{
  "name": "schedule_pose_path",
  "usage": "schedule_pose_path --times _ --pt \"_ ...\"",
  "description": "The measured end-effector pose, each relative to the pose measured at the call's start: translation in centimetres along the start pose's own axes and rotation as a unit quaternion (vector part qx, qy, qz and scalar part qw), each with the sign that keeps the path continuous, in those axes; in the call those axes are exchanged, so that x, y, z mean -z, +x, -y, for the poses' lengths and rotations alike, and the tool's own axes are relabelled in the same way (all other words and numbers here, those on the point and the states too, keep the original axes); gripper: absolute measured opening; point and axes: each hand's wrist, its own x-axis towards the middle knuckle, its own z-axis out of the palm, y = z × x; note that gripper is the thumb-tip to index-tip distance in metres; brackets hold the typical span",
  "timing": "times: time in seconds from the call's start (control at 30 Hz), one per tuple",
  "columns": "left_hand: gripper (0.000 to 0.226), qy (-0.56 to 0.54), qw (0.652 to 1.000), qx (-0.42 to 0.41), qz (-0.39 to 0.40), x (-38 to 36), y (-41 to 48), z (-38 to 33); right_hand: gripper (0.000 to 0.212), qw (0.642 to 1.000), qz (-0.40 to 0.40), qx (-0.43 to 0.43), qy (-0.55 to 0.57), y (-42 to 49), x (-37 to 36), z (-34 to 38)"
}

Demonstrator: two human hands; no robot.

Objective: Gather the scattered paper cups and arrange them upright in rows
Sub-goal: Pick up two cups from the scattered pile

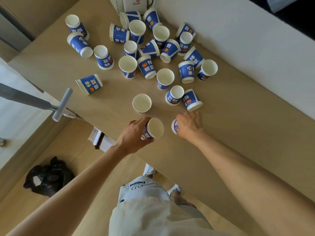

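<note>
Barely begun, I judge: no rows yet. The left grip (134,133) clasps a tilted paper cup (154,127) and the right grip (189,125) clutches a second cup (174,127), both near the bench (221,133) front edge. The scattered cups (165,77) remain.

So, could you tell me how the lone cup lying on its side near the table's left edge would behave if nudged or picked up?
The lone cup lies on its side and tapers, so a nudge would probably roll it in a curve. It looks like thin paper, so it is likely very light, and a firm squeeze may dent it.
</note>
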Motion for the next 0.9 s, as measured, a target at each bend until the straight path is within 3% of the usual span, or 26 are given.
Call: schedule_pose_path --times 0.07,0.13,0.3,0.57,0.77,0.9 --pt "0.071 -0.038 0.999 0.029 -0.011 -0.3 0.3 -0.4 0.041 0.99 -0.013 -0.042 0.133 -1.0 -0.5 -2.4" --pt "0.071 -0.066 0.996 0.049 -0.017 -0.6 0.5 -0.9 0.053 0.953 0.011 -0.104 0.284 -2.3 -1.1 -4.4" --pt "0.07 -0.13 0.99 0.048 -0.027 -1.3 1.2 -3.6 0.04 0.792 -0.027 -0.167 0.587 -6.7 -3.0 -7.1" --pt "0.063 -0.196 0.98 -0.016 -0.021 -2.8 1.4 -11.6 0.071 0.632 -0.179 -0.202 0.726 -13.7 -6.1 -9.0" --pt "0.061 -0.22 0.974 -0.05 -0.009 -6.2 0.1 -19.5 0.063 0.529 -0.29 -0.215 0.768 -20.1 -9.1 -12.9" --pt "0.061 -0.239 0.969 -0.065 -0.009 -9.8 -1.9 -25.9 0.07 0.481 -0.336 -0.214 0.781 -24.7 -12.1 -16.3"
